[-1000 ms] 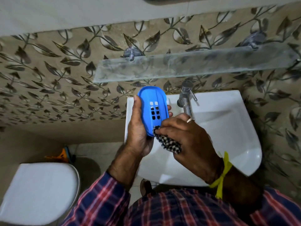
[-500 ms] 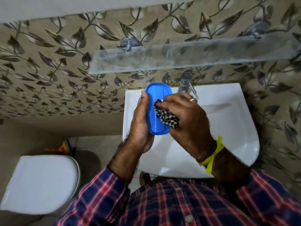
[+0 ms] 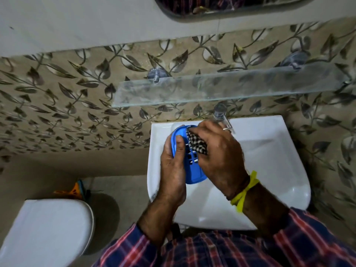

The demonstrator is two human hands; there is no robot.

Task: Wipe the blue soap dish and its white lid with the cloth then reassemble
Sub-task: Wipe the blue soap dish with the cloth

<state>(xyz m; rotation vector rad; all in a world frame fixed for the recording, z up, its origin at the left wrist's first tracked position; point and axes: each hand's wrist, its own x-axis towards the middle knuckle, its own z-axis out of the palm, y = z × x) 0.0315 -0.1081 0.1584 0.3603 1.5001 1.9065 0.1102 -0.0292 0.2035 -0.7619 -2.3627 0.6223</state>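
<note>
The left hand [image 3: 171, 170] holds the blue dish [image 3: 189, 166] over the white sink [image 3: 269, 170], its grip closed on the dish's left edge with the thumb [image 3: 180, 144] lying along the inner face and the other fingers hidden behind. The dish is tilted up on its long axis, hollow side toward the camera, so that the slotted drain holes [image 3: 191, 157] in its floor show; its far end reaches toward the back ledge of the sink, and its near end pokes out below both hands. The right hand [image 3: 217, 153] has its grip clenched on a bunched black-and-white checked cloth [image 3: 196, 142], which is pressed against the inside of the dish near the upper part, just above the holes. A ring [image 3: 227, 129] sits on one finger of that hand and a yellow thread [image 3: 243, 191] is tied round the wrist. The tap [image 3: 221, 114] stands at the back of the sink, just beyond the right hand's knuckles. A glass shelf [image 3: 231, 87] is fixed to the leaf-patterned wall [image 3: 67, 105] above the tap, and the lower edge of a mirror [image 3: 221, 8] shows at the top. A white toilet lid [image 3: 44, 232] lies at lower left, well apart from the sink, with something orange [image 3: 71, 191] on the floor behind it. Plaid sleeves [image 3: 134, 249] fill the bottom edge. The white lid cannot be made out.
</note>
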